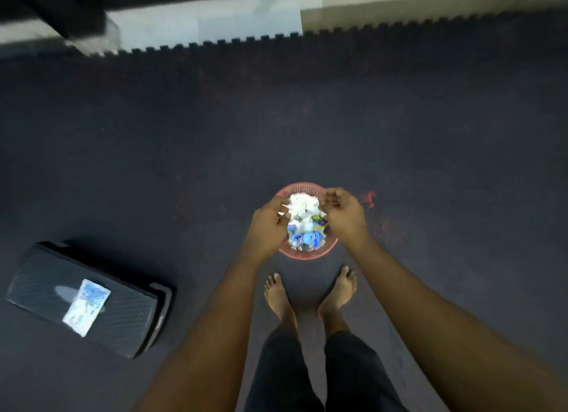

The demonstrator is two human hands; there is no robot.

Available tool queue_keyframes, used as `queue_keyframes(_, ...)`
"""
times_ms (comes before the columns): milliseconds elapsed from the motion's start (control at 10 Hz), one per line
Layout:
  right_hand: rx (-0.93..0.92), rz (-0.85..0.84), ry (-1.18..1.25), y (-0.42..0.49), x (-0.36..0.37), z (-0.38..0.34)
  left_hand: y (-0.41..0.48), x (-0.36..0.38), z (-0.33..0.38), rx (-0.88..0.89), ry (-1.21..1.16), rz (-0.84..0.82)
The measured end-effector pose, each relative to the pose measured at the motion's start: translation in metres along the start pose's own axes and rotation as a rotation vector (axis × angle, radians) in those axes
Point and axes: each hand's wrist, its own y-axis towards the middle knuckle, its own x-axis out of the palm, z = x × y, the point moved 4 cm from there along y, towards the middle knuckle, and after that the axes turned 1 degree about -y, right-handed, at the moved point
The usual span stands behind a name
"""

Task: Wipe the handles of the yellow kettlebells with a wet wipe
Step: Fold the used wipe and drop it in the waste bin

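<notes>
Wipe: thin, soft, damp and light (it bunches rather than resists), so pinch a corner, then wrap it round a handle.
Where: crumpled white wipes fill the pink basket; a wipe pack lies on the black step, left of the bare feet. The kettlebells are not in view.
Grip: the left hand and right hand hover over the basket with fingers curled; I cannot tell whether either pinches a wipe.
Around: blue wrappers lie under the wipes. The floor mat looks open towards the pack.

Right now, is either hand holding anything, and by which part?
Cannot tell. Both the left hand and right hand hang with curled fingers over the basket of wipes; no clear grip shows.
</notes>
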Motion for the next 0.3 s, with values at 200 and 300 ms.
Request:
queue_keyframes(200, -0.207, 0.034, 0.097, -0.042, -0.045, -0.126, -0.027, -0.075, 0.109, 0.208, -0.024, 0.092)
queue_keyframes(300, -0.321, 0.085, 0.111, -0.049, -0.065, -0.179, -0.028, -0.106, 0.156, 0.328, -0.044, 0.146)
